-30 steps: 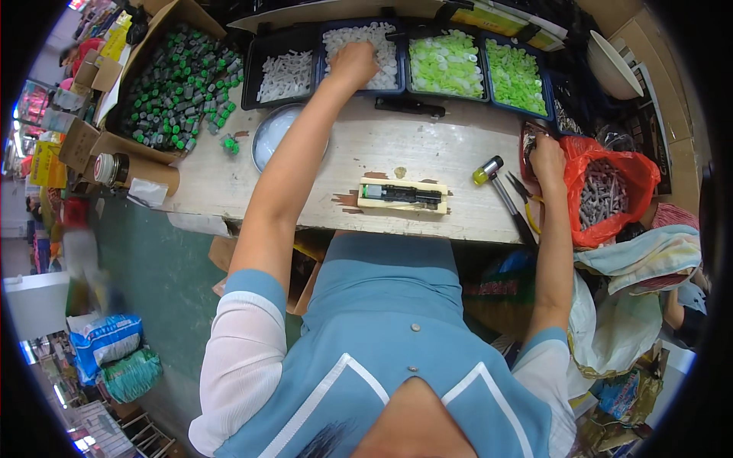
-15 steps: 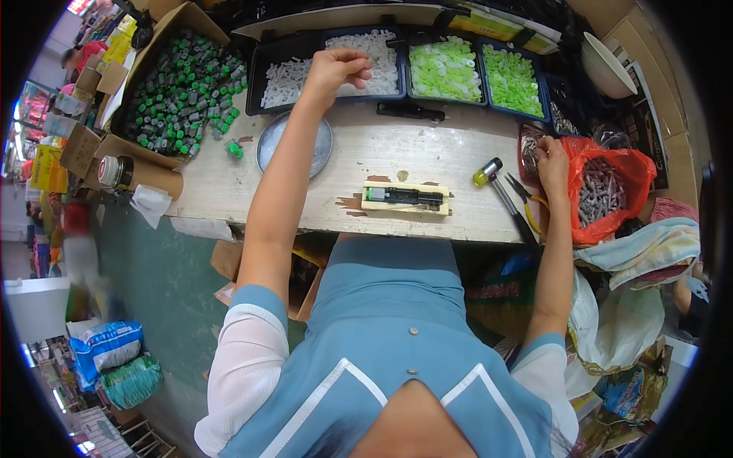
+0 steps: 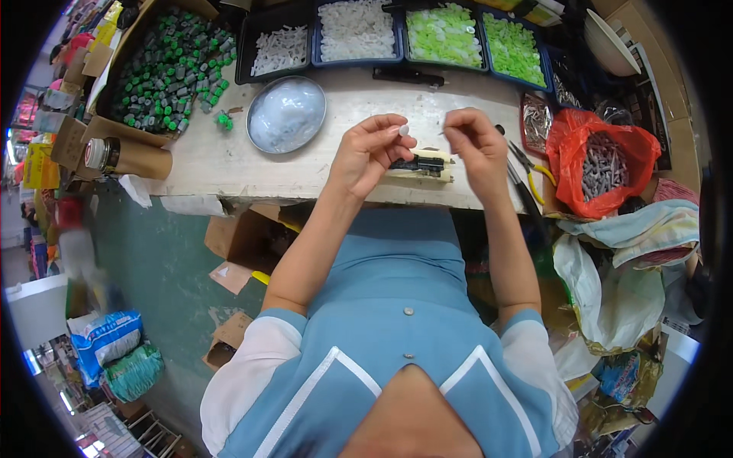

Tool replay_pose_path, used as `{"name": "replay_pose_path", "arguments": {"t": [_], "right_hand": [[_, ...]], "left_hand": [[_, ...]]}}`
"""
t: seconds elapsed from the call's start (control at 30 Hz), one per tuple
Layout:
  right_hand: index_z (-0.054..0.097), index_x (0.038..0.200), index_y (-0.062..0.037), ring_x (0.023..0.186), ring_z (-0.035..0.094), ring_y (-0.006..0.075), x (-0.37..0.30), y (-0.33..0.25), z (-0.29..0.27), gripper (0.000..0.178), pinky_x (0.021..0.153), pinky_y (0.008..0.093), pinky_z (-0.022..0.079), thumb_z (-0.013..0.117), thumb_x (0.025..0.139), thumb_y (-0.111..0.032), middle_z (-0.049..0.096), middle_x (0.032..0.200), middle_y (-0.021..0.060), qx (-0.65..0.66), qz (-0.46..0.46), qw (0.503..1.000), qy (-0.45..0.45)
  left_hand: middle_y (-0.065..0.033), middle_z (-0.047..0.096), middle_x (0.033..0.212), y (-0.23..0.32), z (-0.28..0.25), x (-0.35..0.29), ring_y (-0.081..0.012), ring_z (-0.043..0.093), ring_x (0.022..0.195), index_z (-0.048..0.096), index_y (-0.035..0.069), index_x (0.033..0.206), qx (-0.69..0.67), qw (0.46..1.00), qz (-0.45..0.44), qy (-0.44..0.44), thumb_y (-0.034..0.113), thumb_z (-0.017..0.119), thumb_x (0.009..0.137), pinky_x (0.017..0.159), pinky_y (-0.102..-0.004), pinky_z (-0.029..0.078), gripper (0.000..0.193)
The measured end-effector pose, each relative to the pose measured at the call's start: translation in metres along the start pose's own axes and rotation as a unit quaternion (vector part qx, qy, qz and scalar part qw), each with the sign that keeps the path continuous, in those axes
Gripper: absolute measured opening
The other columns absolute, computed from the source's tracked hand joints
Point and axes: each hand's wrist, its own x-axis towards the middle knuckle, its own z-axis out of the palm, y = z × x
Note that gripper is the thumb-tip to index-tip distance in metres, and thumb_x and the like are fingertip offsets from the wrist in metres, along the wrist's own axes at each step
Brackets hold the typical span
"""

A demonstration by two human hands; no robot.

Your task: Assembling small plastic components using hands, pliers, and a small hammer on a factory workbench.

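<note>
Over the bench, my left hand point(image 3: 372, 153) pinches a small white round plastic piece point(image 3: 404, 130) between thumb and fingertips. Opposite it, my right hand point(image 3: 476, 149) has thumb and forefinger pressed together on a tiny thin metal bit point(image 3: 442, 131), perhaps a pin or screw; its exact kind is too small to make out. A gap separates the two hands. Below them lies a cream block point(image 3: 447, 175) with a black assembly point(image 3: 424, 165) seated in it, its left part hidden by my left hand. A hammer's handle point(image 3: 516, 177) shows beside my right wrist, its head mostly covered.
Bins of white pieces point(image 3: 359, 30) and green pieces point(image 3: 443, 34) line the back. At left are a carton of green-and-grey parts point(image 3: 175, 69) and a round metal dish point(image 3: 286, 114). Pliers point(image 3: 544, 172), a small tray of metal bits point(image 3: 537, 122) and a red bag point(image 3: 569, 172) stand right.
My left hand came back from the white-piece bins with a white piece. My right hand left the small tray of metal bits, and both are now close together above the block.
</note>
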Motion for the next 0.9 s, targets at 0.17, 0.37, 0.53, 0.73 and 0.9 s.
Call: {"name": "replay_pose_path", "arguments": {"t": [0.17,0.37,0.53,0.73,0.9], "right_hand": [[0.054,0.089,-0.0010,0.070,0.046,0.0036,-0.005,0.002,0.024,0.006,0.060,0.0165,0.037,0.055,0.084,0.002,0.052,0.087,-0.0003,0.037,-0.001,0.999,-0.024],[0.054,0.087,-0.0012,0.071,0.049,0.0065,-0.005,0.004,0.034,0.007,0.062,0.0184,0.040,0.057,0.081,0.003,0.054,0.084,0.0021,-0.006,-0.057,0.998,-0.014],[0.055,0.085,-0.0019,0.068,0.053,0.0101,-0.003,0.004,0.038,0.010,0.061,0.0212,0.043,0.059,0.078,0.004,0.056,0.080,0.0045,-0.040,-0.099,0.994,0.001],[0.054,0.087,-0.0007,0.074,0.053,0.0119,-0.004,0.000,0.041,0.011,0.065,0.0215,0.043,0.058,0.079,0.007,0.056,0.085,0.0061,-0.094,-0.164,0.982,-0.022],[0.055,0.085,-0.0014,0.070,0.056,0.0170,-0.002,0.005,0.041,0.017,0.061,0.0249,0.046,0.057,0.074,0.011,0.057,0.082,0.0086,-0.112,-0.197,0.974,0.010]], "left_hand": [[-0.0101,0.059,0.086,-0.012,0.003,-0.013,-0.0172,0.057,0.074,0.056,-0.004,0.101,-0.079,0.997,-0.003,0.017,0.001,0.054,0.084,0.060,-0.0282,0.047,0.017],[-0.0098,0.059,0.081,-0.015,0.010,-0.017,-0.0168,0.057,0.070,0.057,-0.004,0.098,-0.118,0.992,-0.010,0.033,0.000,0.056,0.083,0.059,-0.0296,0.048,0.016],[-0.0104,0.060,0.083,-0.017,0.009,-0.018,-0.0179,0.059,0.072,0.056,-0.004,0.101,-0.131,0.991,-0.008,0.035,0.001,0.054,0.084,0.062,-0.0295,0.050,0.017],[-0.0103,0.060,0.085,-0.020,0.009,-0.018,-0.0177,0.060,0.074,0.055,-0.003,0.102,-0.172,0.984,-0.004,0.055,0.002,0.054,0.085,0.064,-0.0296,0.051,0.018],[-0.0101,0.060,0.087,-0.020,0.010,-0.020,-0.0177,0.060,0.075,0.055,-0.003,0.102,-0.179,0.982,0.001,0.062,0.002,0.055,0.085,0.065,-0.0294,0.052,0.018]]}}
